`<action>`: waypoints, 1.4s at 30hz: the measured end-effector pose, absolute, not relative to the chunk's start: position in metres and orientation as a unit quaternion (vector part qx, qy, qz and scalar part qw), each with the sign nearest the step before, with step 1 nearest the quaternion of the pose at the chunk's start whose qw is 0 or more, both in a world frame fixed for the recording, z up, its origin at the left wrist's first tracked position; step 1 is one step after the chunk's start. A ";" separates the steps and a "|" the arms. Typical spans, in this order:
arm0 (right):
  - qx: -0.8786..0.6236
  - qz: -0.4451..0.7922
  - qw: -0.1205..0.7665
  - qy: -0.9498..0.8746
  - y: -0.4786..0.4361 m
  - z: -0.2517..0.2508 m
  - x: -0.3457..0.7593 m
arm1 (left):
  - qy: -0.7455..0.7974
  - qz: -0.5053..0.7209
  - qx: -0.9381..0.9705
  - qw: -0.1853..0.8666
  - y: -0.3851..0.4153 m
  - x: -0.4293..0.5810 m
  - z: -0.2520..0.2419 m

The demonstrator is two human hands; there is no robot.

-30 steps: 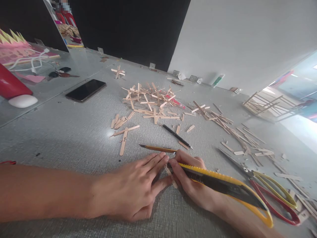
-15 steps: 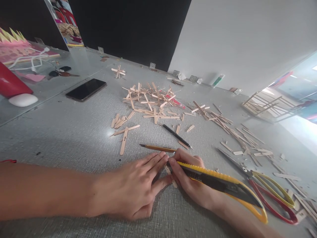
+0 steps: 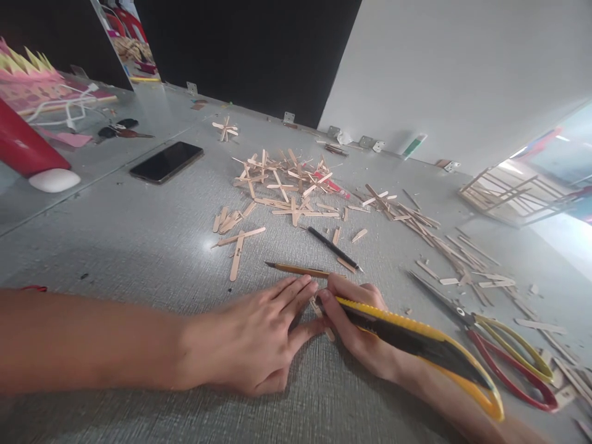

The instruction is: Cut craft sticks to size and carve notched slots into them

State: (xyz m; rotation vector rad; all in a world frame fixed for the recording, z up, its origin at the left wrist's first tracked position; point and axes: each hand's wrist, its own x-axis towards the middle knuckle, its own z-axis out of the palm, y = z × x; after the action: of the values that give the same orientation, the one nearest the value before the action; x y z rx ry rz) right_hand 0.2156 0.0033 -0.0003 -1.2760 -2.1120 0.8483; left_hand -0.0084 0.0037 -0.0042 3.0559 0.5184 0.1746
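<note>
My left hand [image 3: 252, 342] lies low over the table, its fingers and thumb holding down a small wooden craft stick [image 3: 329, 334]. Most of that stick is hidden under the fingers. A yellow and black utility knife [image 3: 407, 333] is gripped in my right hand [image 3: 365, 353], its front end at the stick beside my left fingertips; the blade itself cannot be made out. Just beyond both hands lies a slim brown pointed tool [image 3: 296, 269]. A black pen-like tool [image 3: 330, 245] rests behind it.
Scissors [image 3: 460, 312] lie open-bladed at right near my right forearm. Craft-stick pieces [image 3: 296, 211] are heaped mid-table, with more strips [image 3: 425, 231] toward the right. A phone [image 3: 166, 162], a red cylinder [image 3: 28, 142] and a white rounded object [image 3: 54, 180] are at left.
The view has shifted slightly, so things sit a little further right. My hands keep nearly the same hold, with the knife still at the craft stick.
</note>
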 end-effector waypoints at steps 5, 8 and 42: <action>-0.467 0.299 0.265 -0.789 0.003 0.004 0.214 | 0.168 0.041 0.985 0.008 0.004 -0.008 0.000; -0.463 0.303 0.267 -0.789 0.003 0.004 0.215 | 0.165 0.039 0.985 0.014 0.005 -0.008 0.001; -0.446 -0.246 0.024 -0.860 0.013 0.008 0.342 | 0.385 0.051 0.878 0.281 0.015 -0.025 0.009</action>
State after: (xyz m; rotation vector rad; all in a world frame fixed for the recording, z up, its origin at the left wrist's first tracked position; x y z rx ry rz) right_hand 0.3422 0.0126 0.0084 -1.3818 -2.6615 -0.7618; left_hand -0.0255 0.0145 0.0094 2.3523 1.0322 0.1372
